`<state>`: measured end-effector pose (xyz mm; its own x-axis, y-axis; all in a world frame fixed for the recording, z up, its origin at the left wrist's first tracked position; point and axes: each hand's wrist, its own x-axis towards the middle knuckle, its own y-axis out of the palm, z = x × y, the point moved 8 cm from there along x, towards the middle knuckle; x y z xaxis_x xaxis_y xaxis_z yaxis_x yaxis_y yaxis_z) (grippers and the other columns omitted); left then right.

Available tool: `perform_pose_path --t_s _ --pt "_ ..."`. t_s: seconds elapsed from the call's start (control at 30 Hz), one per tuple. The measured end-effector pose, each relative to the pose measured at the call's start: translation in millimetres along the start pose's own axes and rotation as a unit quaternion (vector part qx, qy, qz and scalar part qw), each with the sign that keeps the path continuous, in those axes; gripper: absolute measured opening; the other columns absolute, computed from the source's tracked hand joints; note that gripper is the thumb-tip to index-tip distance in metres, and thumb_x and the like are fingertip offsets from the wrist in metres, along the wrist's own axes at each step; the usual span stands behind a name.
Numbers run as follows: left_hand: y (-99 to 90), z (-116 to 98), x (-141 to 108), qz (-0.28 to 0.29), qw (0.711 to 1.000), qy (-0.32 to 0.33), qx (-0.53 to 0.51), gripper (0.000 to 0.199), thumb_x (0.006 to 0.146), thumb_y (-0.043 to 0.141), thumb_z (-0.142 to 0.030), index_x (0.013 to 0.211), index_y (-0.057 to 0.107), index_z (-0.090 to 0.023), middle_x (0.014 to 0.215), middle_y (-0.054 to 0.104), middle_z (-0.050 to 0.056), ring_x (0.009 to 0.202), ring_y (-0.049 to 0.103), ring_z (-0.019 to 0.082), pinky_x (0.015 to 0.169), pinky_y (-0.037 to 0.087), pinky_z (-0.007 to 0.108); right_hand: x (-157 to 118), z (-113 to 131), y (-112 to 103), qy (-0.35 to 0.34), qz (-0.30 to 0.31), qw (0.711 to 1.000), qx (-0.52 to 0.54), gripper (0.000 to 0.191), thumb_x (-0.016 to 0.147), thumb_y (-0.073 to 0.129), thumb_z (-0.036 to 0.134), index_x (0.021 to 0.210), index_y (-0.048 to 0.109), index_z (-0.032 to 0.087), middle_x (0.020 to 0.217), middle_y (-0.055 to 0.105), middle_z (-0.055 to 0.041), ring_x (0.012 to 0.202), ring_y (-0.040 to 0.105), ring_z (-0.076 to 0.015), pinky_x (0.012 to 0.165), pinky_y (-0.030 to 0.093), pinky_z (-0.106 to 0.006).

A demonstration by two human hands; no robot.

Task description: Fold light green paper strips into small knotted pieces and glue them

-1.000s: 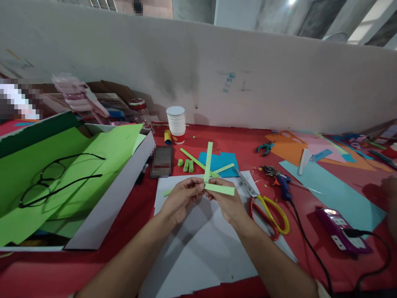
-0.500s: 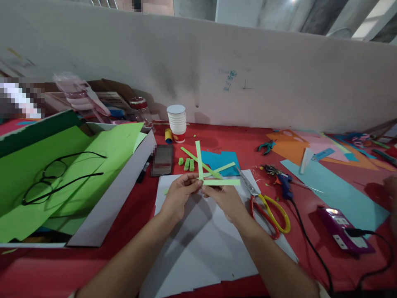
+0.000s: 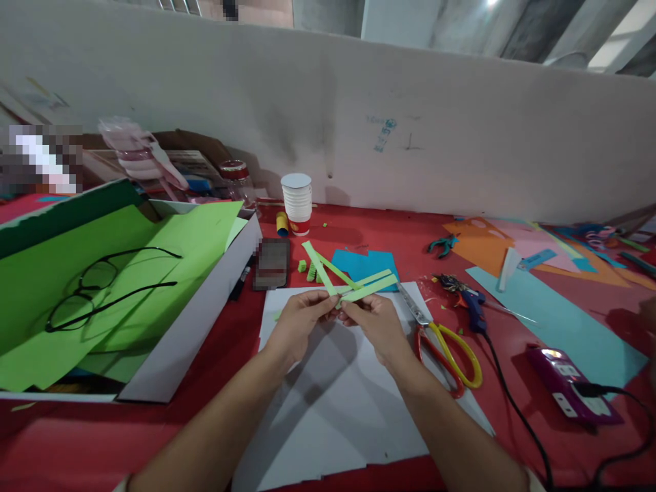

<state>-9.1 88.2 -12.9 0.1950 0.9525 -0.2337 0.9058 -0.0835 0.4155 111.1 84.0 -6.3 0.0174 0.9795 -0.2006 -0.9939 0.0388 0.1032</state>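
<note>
Above a white sheet (image 3: pixel 338 396), my left hand (image 3: pixel 300 324) and my right hand (image 3: pixel 376 324) are close together, fingertips nearly touching. Both pinch light green paper strips. The left-hand strip (image 3: pixel 318 266) slants up and away to the left; the strip at my right hand (image 3: pixel 376 287) points to the right and slightly up. The two meet in a V at my fingertips; whether they are joined there I cannot tell. Behind them lie more green strips (image 3: pixel 338 272) across a blue paper piece (image 3: pixel 366 263). Small folded green paper stacks (image 3: pixel 311 271) sit just beyond.
Scissors (image 3: pixel 441 348) with red and yellow handles lie right of the sheet. Farther right are a glue gun (image 3: pixel 474 304), a purple power socket (image 3: pixel 568 386) and pliers (image 3: pixel 441 246). At left stands a box (image 3: pixel 205 307) holding green paper and glasses (image 3: pixel 87 301). Paper cups (image 3: pixel 297 205) stand behind.
The two strips in my hands have turned: the upright one now leans left, the level one tilts up at its right end. Both hands keep their pinch. The view has shifted slightly.
</note>
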Motion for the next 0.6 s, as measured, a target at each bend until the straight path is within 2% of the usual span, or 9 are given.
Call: perform_pose_path --t_s 0.13,0.3,0.43,0.6 --pt "-4.5 6 1 -0.026 0.999 -0.031 -0.035 0.017 0.062 0.076 -0.025 0.064 0.064 -0.014 0.061 0.062 0.001 0.058 0.057 0.01 0.062 0.046 0.022 0 0 1 0.007 0.014 1.0 0.02 0.021 0.067 0.069 0.036 0.064 0.064 0.015 0.06 0.065 -0.0016 0.056 0.059 -0.0124 0.057 0.048 -0.025" --pt "-1.6 13 0 -0.016 0.993 -0.086 -0.079 0.01 0.065 0.073 -0.015 0.066 0.063 -0.013 0.063 0.063 0.002 0.059 0.059 0.009 0.062 0.048 0.02 2 1 -1 -0.005 0.011 1.0 0.019 0.022 0.068 0.068 0.036 0.062 0.063 0.015 0.057 0.061 0.0007 0.053 0.055 -0.0103 0.055 0.045 -0.023" --pt "1.6 15 0 -0.003 0.991 -0.098 -0.092 0.005 0.069 0.07 -0.013 0.069 0.064 -0.013 0.065 0.064 0.002 0.06 0.06 0.009 0.062 0.049 0.018 3 2 -2 -0.01 0.014 1.0 0.012 0.02 0.068 0.067 0.035 0.062 0.063 0.016 0.056 0.06 0.0016 0.053 0.054 -0.0104 0.055 0.043 -0.023" --pt "0.9 19 0 -0.012 0.99 -0.107 -0.087 0.004 0.071 0.069 -0.015 0.071 0.066 -0.012 0.066 0.066 0.004 0.063 0.062 0.009 0.065 0.051 0.018 3 3 -2 -0.018 0.018 1.0 0.002 0.02 0.069 0.066 0.036 0.063 0.062 0.017 0.056 0.06 0.0021 0.054 0.054 -0.0108 0.056 0.042 -0.024"
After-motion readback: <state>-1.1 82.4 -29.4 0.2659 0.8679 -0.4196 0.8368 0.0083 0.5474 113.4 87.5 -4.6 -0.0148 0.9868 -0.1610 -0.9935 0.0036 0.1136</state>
